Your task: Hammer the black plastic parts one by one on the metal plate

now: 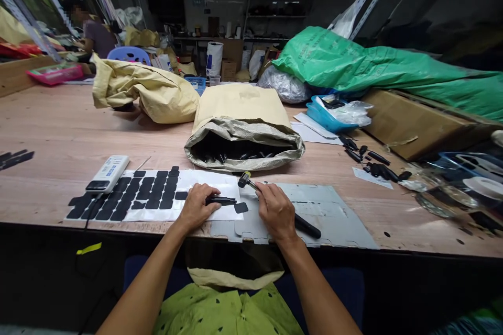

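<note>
My left hand (199, 204) is closed around a slim black rod-like piece (223, 200), whose end sticks out to the right over white paper. In my right hand (276, 209) is a small hammer (245, 180); its dark and yellow head points left and its black handle comes out below my palm. The hammer head is apart from the piece, a little up and to the right of it. A loose black rounded square (241, 208) lies between my hands. Rows of similar black patches (159, 188) on a white sheet spread left of my left hand.
Ahead, a tan sack (243, 110) gapes toward me with dark pieces inside. A white device (108, 174) with a cable stands left. Grey boards (334, 214) lie under the hammer. Black parts (379, 170) and a cardboard box (420, 120) are right. A person (94, 34) sits far left.
</note>
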`<act>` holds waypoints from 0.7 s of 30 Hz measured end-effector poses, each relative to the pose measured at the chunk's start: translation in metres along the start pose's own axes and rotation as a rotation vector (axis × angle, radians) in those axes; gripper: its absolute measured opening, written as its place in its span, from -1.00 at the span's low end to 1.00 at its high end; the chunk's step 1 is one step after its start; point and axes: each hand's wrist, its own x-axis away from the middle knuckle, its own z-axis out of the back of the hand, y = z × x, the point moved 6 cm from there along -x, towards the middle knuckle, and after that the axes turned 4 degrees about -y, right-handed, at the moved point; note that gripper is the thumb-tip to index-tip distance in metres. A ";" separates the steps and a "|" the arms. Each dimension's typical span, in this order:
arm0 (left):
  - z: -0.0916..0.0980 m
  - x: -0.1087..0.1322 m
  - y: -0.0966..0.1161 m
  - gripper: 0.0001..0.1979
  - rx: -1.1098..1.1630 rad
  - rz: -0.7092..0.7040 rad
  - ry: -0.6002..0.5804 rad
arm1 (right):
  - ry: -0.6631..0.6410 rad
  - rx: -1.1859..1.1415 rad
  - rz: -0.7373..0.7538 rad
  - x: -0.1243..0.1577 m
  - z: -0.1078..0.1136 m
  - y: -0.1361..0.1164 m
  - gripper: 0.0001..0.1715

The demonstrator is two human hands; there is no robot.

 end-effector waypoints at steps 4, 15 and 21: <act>-0.001 0.001 0.001 -0.90 -0.005 -0.038 0.033 | -0.012 -0.205 0.084 0.006 0.015 -0.026 -0.65; -0.003 -0.001 0.000 -0.96 -0.032 -0.006 0.003 | -0.201 -0.321 0.099 0.019 0.001 -0.066 -0.65; -0.003 -0.001 0.001 -0.92 -0.019 -0.004 0.013 | -0.197 -0.245 0.080 0.020 0.001 -0.061 -0.66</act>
